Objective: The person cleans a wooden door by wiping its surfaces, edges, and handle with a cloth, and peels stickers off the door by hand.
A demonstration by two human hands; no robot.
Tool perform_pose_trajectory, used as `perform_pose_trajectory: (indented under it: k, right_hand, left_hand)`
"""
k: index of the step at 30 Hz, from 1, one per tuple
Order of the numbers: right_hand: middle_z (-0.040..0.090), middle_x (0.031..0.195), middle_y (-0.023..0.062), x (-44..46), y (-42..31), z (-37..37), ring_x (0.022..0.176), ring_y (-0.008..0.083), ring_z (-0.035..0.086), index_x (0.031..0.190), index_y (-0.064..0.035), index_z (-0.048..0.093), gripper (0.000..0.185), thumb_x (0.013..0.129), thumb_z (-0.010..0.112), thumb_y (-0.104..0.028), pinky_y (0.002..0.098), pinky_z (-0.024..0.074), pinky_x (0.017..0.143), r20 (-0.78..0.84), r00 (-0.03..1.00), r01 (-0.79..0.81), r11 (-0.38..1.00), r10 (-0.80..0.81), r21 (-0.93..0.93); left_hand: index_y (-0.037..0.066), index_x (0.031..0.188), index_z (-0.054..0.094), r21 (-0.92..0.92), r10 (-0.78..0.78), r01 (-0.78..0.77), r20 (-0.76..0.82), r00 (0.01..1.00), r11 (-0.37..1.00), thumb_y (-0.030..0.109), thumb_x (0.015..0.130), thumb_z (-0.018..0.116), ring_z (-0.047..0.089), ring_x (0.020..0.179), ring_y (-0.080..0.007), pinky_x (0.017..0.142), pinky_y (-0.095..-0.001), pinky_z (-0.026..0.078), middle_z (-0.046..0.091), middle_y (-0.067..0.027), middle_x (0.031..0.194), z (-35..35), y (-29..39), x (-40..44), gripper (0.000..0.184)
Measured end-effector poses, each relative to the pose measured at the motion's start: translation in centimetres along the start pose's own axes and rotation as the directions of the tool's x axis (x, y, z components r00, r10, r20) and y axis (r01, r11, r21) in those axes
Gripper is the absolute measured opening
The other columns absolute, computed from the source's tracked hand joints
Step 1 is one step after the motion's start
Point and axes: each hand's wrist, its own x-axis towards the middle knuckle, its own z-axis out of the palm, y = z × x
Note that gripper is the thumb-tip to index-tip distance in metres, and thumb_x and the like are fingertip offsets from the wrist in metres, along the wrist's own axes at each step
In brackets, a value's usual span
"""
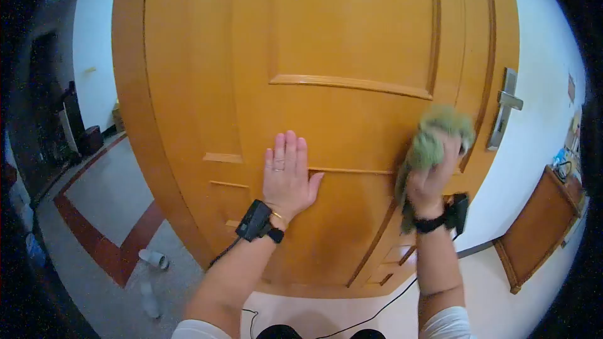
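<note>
A brown wooden door (355, 122) with raised panels fills the middle of the view. My left hand (289, 176) lies flat against it, fingers stretched upward, left of the middle, holding nothing. On the right side of the door, my right hand (440, 166) presses a green cloth (429, 149) to the wood; hand and cloth are blurred by motion. Part of the cloth hangs down beside the wrist. Above and to the right of this hand is the metal door handle (507, 100) on its plate.
Black devices are strapped to both wrists, with thin cables (377, 314) running down to the floor. At the left, a pair of slippers (154, 258) lies on the floor with a red-brown border (97, 248). A wooden cabinet (541, 229) stands by the white wall at right.
</note>
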Motion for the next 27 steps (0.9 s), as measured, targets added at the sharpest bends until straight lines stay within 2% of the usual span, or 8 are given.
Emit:
perform_pose_trajectory:
  k: [6,12,15,18,21,23,25,27]
  right_hand:
    - [0.059,0.103,0.0203,6.5,-0.4,5.1,0.096,0.0422,0.056,0.098,-0.0048,0.058,0.013,0.088,0.060,-0.013,0.0530,0.0450,0.084,0.010,0.995,-0.072,0.800,0.097,-0.596]
    - [0.057,0.089,0.0165,7.3,-8.2,13.5,0.089,0.0374,0.059,0.092,-0.0061,0.056,0.007,0.086,0.059,-0.010,0.0467,0.0499,0.079,0.098,0.995,0.036,0.981,-0.018,-0.188]
    - [0.059,0.101,0.0169,8.1,-13.9,17.2,0.092,0.0379,0.062,0.093,-0.0073,0.055,0.006,0.087,0.055,-0.010,0.0459,0.0542,0.075,0.244,0.962,-0.123,0.992,0.122,-0.009]
    - [0.057,0.099,0.0160,8.4,-11.4,15.3,0.092,0.0376,0.060,0.093,-0.0073,0.054,0.013,0.083,0.062,-0.005,0.0470,0.0519,0.076,0.201,0.970,0.124,0.988,-0.140,0.090]
    - [0.059,0.106,0.0166,8.2,-7.7,9.9,0.099,0.0406,0.062,0.096,-0.0066,0.055,0.010,0.087,0.057,-0.008,0.0494,0.0535,0.082,0.530,0.844,-0.117,0.993,0.082,0.033]
    - [0.060,0.113,0.0175,7.2,-2.2,6.9,0.105,0.0430,0.060,0.101,-0.0065,0.057,0.017,0.084,0.060,-0.005,0.0498,0.0526,0.087,0.287,0.958,0.027,0.991,0.011,-0.127]
    - [0.059,0.122,0.0199,6.7,1.8,2.4,0.112,0.0449,0.056,0.111,-0.0070,0.060,0.031,0.081,0.063,-0.004,0.0510,0.0489,0.096,0.242,0.966,-0.005,0.940,0.093,-0.340]
    - [0.056,0.121,0.0228,5.3,3.8,0.5,0.112,0.0455,0.054,0.121,-0.0074,0.060,0.040,0.081,0.062,-0.005,0.0518,0.0458,0.099,0.219,0.975,0.145,0.849,-0.035,-0.508]
  left_hand:
    - [-0.004,0.154,0.035,-0.070,0.017,-0.021,-0.064,0.998,0.997,0.041,0.084,0.070,0.022,0.153,-0.0437,0.122,-0.0594,0.021,0.026,-0.0272,0.163,-0.7,-0.2,0.4,0.090]
    - [-0.004,0.142,0.049,-0.203,-0.014,-0.011,-0.120,0.993,0.979,0.030,0.085,0.067,0.036,0.145,-0.0465,0.118,-0.0591,0.029,0.041,-0.0286,0.154,-0.4,0.0,0.2,0.070]
    - [-0.005,0.129,0.060,-0.238,-0.042,-0.016,-0.236,0.971,0.971,0.020,0.085,0.065,0.046,0.139,-0.0452,0.114,-0.0575,0.036,0.051,-0.0286,0.145,0.9,-0.3,-0.3,0.051]
    - [-0.006,0.130,0.060,-0.201,-0.030,-0.010,-0.194,0.981,0.979,0.017,0.086,0.060,0.046,0.139,-0.0453,0.114,-0.0576,0.037,0.051,-0.0288,0.145,0.1,-0.3,0.2,0.050]
    - [-0.006,0.137,0.056,-0.132,-0.016,-0.011,-0.200,0.980,0.991,0.017,0.086,0.058,0.043,0.142,-0.0435,0.116,-0.0558,0.035,0.049,-0.0267,0.149,-0.7,-0.3,0.2,0.056]
    - [-0.007,0.141,0.052,-0.121,0.002,-0.029,-0.213,0.977,0.992,0.017,0.086,0.058,0.041,0.144,-0.0421,0.118,-0.0543,0.033,0.047,-0.0256,0.151,-0.9,-0.1,0.2,0.060]
    - [-0.007,0.143,0.051,-0.125,0.009,-0.037,-0.214,0.977,0.991,0.016,0.086,0.057,0.040,0.145,-0.0409,0.119,-0.0532,0.032,0.046,-0.0249,0.152,-1.0,-0.2,0.2,0.062]
    - [-0.007,0.143,0.050,-0.140,0.011,-0.040,-0.201,0.980,0.989,0.016,0.085,0.058,0.039,0.146,-0.0401,0.120,-0.0526,0.031,0.046,-0.0244,0.153,-0.9,-0.2,0.2,0.063]
